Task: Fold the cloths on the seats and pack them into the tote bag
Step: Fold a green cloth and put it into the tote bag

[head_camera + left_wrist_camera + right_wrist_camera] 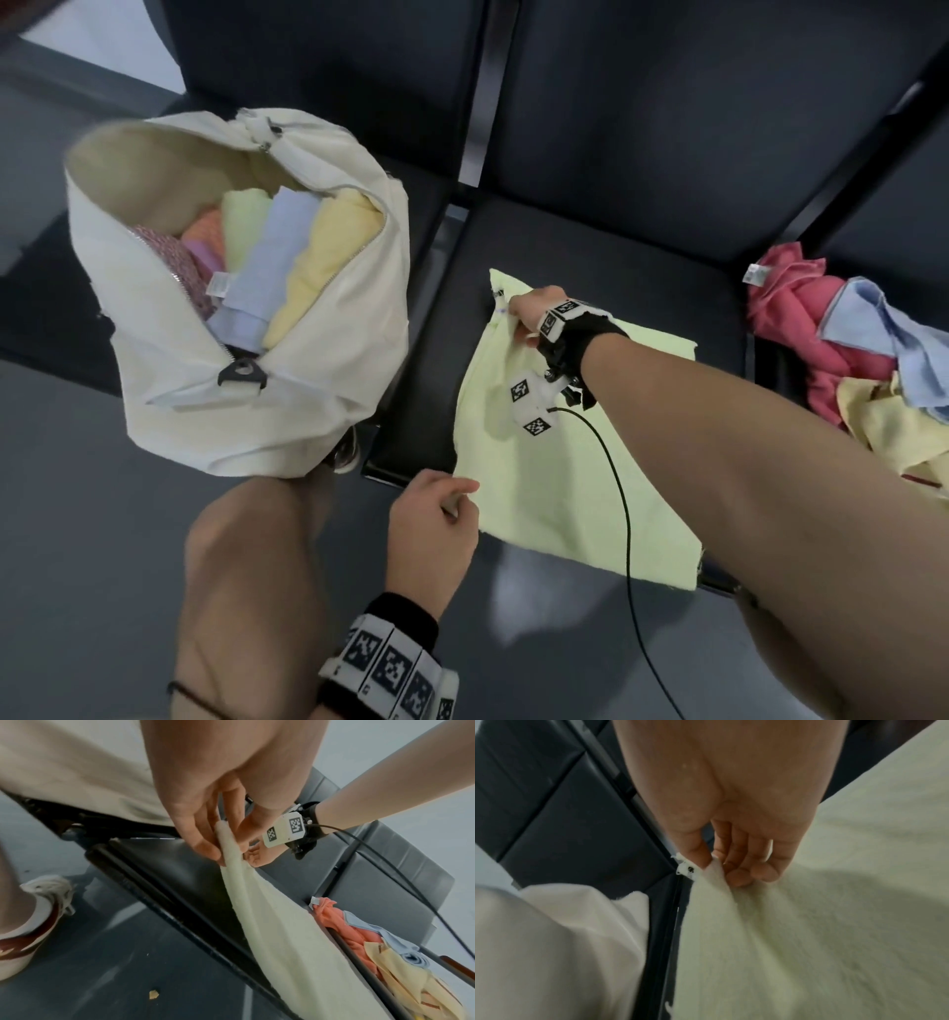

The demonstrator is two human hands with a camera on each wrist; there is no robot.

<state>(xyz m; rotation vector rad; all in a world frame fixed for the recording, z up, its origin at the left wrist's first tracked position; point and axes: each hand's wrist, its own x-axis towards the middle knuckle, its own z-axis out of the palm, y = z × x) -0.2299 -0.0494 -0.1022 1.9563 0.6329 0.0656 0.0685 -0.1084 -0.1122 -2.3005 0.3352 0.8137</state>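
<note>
Left hand (436, 519): thumb and fingers pinch the near corner of the pale green cloth (560, 462).
Right hand (529, 313): fingers curled, pinching the same cloth's far corner.

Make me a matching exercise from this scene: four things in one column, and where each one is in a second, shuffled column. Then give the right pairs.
Things
1. green cloth
2. tote bag
3. pink cloth
4. left hand

Places
A. crumpled in the pile on the right seat
B. spread flat on the middle seat
C. pinching the near corner of the spread cloth
D. standing open on the left seat, folded cloths inside

Pairs: 1-B, 2-D, 3-A, 4-C
</note>
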